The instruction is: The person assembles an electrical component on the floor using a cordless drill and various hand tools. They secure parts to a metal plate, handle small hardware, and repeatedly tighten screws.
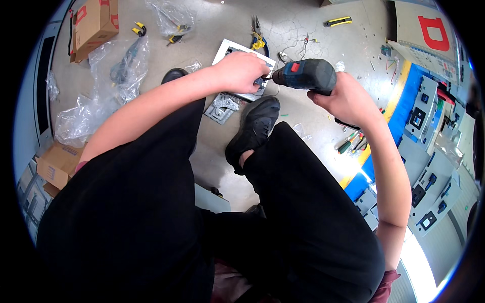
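My right hand point(348, 98) is wrapped round the grip of a dark blue and black cordless drill point(308, 74), held level with its bit pointing left. The bit's tip reaches a small dark part at the right side of a white panel point(220, 56) on the floor. My left hand point(241, 72) lies over that panel, its fingers bent and closed at the dark part by the bit. What they grip is mostly hidden under them. Grey metal plates point(221, 108) lie just below the panel, beside my black shoe point(257, 121).
Pliers point(256, 33) with yellow wire lie beyond the panel, and a yellow utility knife point(338, 21) farther right. Clear plastic bags point(88, 113) and cardboard boxes point(96, 28) are on the left. Screwdrivers point(347, 144) lie right, near grey cabinet panels point(422, 108) on a blue strip.
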A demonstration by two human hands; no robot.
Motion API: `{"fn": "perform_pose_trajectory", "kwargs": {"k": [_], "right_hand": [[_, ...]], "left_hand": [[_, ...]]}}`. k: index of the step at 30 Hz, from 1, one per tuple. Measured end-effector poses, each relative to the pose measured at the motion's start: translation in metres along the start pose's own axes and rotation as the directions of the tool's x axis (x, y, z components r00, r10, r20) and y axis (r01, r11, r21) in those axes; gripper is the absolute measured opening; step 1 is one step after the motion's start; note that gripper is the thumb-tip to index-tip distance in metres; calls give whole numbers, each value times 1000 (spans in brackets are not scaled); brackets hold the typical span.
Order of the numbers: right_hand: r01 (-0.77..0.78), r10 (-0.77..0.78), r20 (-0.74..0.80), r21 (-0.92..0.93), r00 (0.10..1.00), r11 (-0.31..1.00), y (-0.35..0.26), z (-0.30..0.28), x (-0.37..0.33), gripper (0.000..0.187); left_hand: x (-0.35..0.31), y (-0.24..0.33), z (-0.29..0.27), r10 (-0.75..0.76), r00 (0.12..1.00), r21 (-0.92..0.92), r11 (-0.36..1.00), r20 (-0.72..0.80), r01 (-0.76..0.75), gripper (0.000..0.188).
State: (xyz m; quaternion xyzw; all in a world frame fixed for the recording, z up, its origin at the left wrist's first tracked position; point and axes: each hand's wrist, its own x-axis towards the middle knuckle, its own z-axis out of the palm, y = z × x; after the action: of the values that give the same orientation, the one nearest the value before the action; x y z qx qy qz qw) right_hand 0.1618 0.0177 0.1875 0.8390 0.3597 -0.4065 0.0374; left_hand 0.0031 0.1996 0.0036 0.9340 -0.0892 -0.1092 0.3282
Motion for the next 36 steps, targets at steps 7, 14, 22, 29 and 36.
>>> {"fn": "perform_pose_trajectory", "kwargs": {"k": [7, 14, 22, 29, 36], "right_hand": [[-13, 14, -20, 75, 1000, 997, -6, -6, -4, 31], [19, -17, -26, 90, 1000, 996, -5, -2, -2, 29], [64, -64, -7, 21, 998, 998, -5, -2, 3, 25], [98, -91, 61, -107, 994, 989, -16, -19, 19, 23], [80, -78, 28, -116, 997, 990, -9, -15, 17, 25]], "left_hand": [[0, -4, 1, 15, 1000, -17, 1000, 16, -15, 33], [2, -1, -1, 2, 999, -19, 1000, 33, -1, 32], [0, 1, -4, -17, 999, -14, 1000, 33, 17, 30], [3, 1, -7, -46, 997, -34, 998, 59, 48, 31], [3, -3, -4, -35, 996, -31, 999, 83, 37, 36]]}}
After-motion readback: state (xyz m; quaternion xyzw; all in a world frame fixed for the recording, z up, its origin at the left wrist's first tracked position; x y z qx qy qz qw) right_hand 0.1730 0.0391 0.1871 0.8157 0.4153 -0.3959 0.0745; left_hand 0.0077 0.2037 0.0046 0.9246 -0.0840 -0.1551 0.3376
